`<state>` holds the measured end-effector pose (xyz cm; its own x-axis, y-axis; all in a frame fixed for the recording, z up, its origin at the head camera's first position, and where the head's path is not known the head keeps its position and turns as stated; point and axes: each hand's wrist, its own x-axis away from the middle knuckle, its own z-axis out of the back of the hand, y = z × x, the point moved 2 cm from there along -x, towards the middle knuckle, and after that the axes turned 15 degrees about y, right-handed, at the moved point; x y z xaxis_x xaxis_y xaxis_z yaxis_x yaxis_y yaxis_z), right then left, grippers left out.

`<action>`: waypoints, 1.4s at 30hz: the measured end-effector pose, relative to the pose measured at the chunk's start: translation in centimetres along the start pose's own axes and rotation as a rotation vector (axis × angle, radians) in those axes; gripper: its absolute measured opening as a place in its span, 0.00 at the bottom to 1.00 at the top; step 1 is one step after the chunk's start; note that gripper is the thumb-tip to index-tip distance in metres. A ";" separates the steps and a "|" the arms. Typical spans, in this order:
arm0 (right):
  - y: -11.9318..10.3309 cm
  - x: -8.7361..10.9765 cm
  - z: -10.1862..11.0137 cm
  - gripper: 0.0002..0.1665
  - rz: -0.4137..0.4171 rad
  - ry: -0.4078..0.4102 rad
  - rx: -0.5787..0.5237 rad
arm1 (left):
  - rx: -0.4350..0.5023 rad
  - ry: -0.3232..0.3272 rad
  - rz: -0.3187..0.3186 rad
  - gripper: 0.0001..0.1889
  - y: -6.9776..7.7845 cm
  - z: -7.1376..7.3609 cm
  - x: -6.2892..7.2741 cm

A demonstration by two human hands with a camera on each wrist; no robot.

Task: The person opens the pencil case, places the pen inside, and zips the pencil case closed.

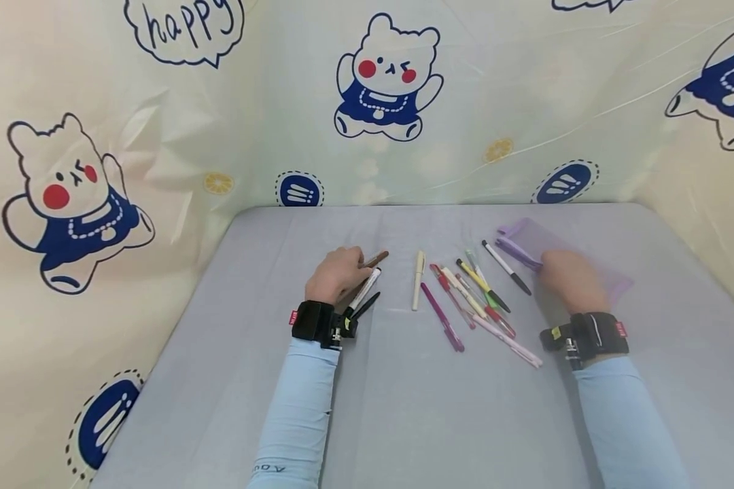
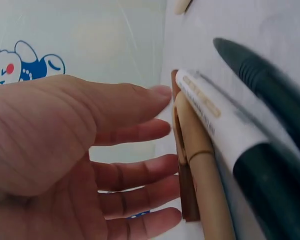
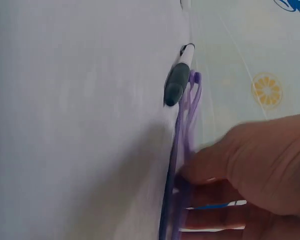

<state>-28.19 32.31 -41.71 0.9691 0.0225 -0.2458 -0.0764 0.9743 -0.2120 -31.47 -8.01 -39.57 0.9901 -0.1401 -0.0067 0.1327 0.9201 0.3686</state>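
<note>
At the far right of the grey bench (image 1: pixel 440 421) lies a see-through purple pouch (image 1: pixel 544 238), thin and soft-looking, with a darker band along one edge. The right grip (image 1: pixel 575 282) pinches that edge between thumb and fingers; a light, steady hold should keep it from creasing. The left grip (image 1: pixel 336 275) is spread, fingertips right by a brown pen (image 1: pixel 376 259); whether they press it cannot be told. Bringing the thumb in squarely would probably prevent rolling. A white-and-black marker (image 2: pixel 215 115) and a slim tan pen (image 2: pixel 202 165) lie alongside.
</note>
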 end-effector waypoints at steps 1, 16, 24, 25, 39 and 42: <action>0.0 0.0 0.0 0.05 0.001 0.001 0.007 | -0.001 -0.006 0.005 0.16 -0.1 0.1 0.0; 0.7 0.3 1.5 0.11 -0.163 -0.054 -0.090 | 0.020 -0.046 0.033 0.17 -1.6 0.2 -0.1; 0.4 0.3 2.7 0.16 -0.117 -0.147 -0.113 | 0.046 -0.055 0.034 0.15 -1.5 -0.1 -0.5; 0.3 0.1 2.8 0.16 -0.101 -0.158 -0.115 | 0.048 -0.055 0.042 0.15 -1.6 -0.1 -0.4; -1.1 -0.5 4.1 0.21 -0.134 -0.304 -0.189 | -0.013 -0.038 0.057 0.07 -1.0 -0.5 -0.4; -0.6 -0.5 4.1 0.22 -0.109 -0.307 -0.224 | -0.017 -0.042 0.070 0.07 -0.9 -0.5 -0.6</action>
<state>-27.69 32.68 -37.55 0.9968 0.0210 0.0765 0.0140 0.9023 -0.4308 -32.18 -8.61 -40.39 0.9943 -0.0898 0.0580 0.0639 0.9342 0.3511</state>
